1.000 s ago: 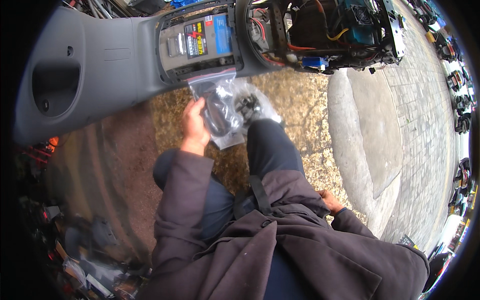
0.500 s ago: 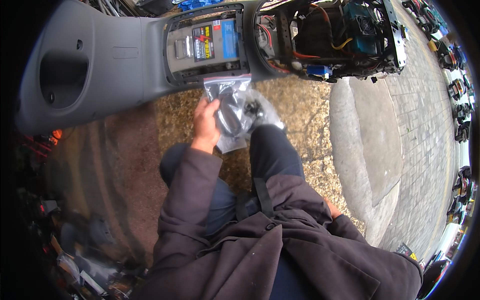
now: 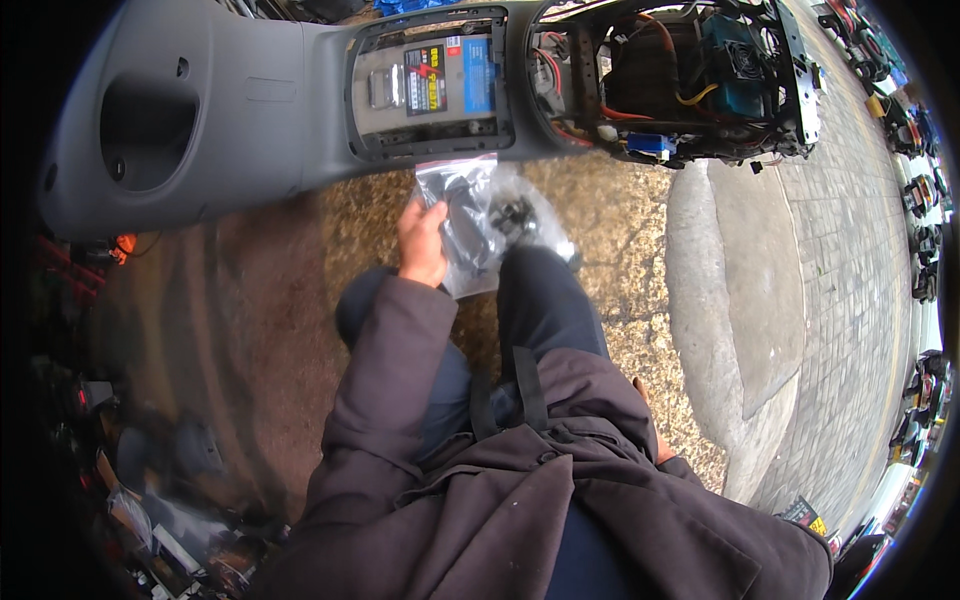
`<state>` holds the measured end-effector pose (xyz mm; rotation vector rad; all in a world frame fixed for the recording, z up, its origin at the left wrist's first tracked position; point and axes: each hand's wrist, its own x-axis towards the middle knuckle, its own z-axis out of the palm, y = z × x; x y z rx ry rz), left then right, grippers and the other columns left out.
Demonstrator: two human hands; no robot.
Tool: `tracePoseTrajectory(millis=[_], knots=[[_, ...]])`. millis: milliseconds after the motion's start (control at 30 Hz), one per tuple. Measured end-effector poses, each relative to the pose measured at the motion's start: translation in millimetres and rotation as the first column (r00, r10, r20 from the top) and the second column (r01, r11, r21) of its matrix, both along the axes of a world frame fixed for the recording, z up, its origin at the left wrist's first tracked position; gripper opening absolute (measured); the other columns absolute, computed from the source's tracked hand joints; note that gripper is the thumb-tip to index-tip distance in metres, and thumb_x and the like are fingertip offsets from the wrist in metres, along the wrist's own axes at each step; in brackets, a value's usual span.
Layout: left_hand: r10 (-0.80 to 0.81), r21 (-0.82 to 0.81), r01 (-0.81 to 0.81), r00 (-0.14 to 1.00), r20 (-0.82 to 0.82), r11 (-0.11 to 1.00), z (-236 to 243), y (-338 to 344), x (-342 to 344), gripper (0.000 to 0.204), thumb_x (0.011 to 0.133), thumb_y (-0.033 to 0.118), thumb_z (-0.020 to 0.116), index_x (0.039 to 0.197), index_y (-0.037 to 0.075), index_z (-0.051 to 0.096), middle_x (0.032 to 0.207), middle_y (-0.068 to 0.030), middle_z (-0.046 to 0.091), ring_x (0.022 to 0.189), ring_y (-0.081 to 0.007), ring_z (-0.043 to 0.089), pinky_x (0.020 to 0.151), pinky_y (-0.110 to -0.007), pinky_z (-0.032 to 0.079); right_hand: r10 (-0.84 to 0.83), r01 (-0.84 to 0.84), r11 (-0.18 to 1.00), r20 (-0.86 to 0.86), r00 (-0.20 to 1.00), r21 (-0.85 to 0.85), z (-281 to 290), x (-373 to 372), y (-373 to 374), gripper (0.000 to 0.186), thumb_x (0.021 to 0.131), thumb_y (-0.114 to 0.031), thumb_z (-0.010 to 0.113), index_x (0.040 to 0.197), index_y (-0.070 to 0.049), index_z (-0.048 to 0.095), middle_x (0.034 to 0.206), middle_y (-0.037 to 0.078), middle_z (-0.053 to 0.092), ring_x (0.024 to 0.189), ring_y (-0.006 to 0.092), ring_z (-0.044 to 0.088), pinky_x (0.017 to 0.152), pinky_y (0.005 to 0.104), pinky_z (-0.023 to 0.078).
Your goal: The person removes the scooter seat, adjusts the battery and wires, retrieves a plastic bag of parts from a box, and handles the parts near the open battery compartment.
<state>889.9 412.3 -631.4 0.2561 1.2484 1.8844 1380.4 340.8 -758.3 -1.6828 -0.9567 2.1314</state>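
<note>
My left hand [image 3: 424, 243] is closed on the edge of a clear zip bag [image 3: 466, 205], which holds something dark. The bag hangs above my knees, just in front of a grey plastic scooter body [image 3: 250, 130]. Beside its right side is a second clear plastic bag [image 3: 540, 205] with small black parts inside, near my right knee; what supports it is hidden. My right hand [image 3: 660, 442] is low at my right side, next to the coat hem. Only a bit of it shows, and its fingers are mostly hidden.
An open bay in the scooter body shows a grey battery [image 3: 390, 90] with labels. To its right, a black frame [image 3: 790, 100] carries cables and a blue-green box with a fan [image 3: 735, 55]. A concrete slab [image 3: 745, 280] lies at right. Parked scooters [image 3: 920, 190] line the far right; clutter fills the lower left.
The scooter has shifted slightly right in the picture. My left hand still holds the zip bag, now tilted a little differently. My right hand has moved slightly back along my side.
</note>
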Motion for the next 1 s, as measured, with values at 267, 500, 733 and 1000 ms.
tracePoseTrajectory(millis=[267,500,733,1000], knots=[[-0.001,-0.023,-0.001,0.995,-0.102,1.000,-1.3,5.4,0.0,0.013,0.090,-0.001,0.052,0.102,0.002,0.057,0.097,-0.0059,0.065,0.085,-0.0141,0.062,0.078,-0.029,0.051,-0.342,0.309,0.931,-0.166,0.925,-0.195,-23.9,-1.1,8.7,0.049,0.094,-0.022,0.059,0.138,-0.003,0.048,0.128,0.020,0.058,0.108,0.0279,0.060,0.097,0.0377,0.048],[-0.026,0.007,0.025,0.983,0.182,1.000,0.7,4.8,-3.5,0.017,0.095,0.007,0.048,0.108,0.002,0.059,0.105,-0.0100,0.066,0.094,-0.0218,0.065,0.085,-0.036,0.054,-0.506,0.434,0.852,-0.246,0.827,-0.292,-44.6,-2.7,3.0,0.046,0.097,-0.021,0.056,0.140,-0.005,0.048,0.129,0.020,0.057,0.106,0.0288,0.062,0.097,0.0385,0.049],[-0.196,0.059,0.187,0.930,0.311,0.981,-4.3,1.2,-10.9,0.027,0.092,0.017,0.054,0.111,0.000,0.062,0.103,-0.0120,0.069,0.091,-0.0252,0.068,0.085,-0.039,0.055,0.032,-0.079,0.900,0.116,0.993,0.429,-27.5,4.0,-5.7,0.051,0.093,-0.012,0.058,0.142,-0.004,0.043,0.139,0.017,0.048,0.123,0.0275,0.051,0.105,0.0375,0.043],[-0.206,0.056,0.199,0.962,0.180,0.978,-24.4,-1.0,-17.6,0.032,0.087,0.008,0.051,0.117,0.000,0.060,0.109,-0.0107,0.067,0.096,-0.0242,0.066,0.088,-0.039,0.054,0.238,-0.357,0.795,0.290,0.927,0.490,80.2,11.9,-25.1,0.047,0.083,-0.017,0.066,0.127,-0.003,0.055,0.134,0.017,0.050,0.124,0.0314,0.050,0.105,0.0355,0.040]])
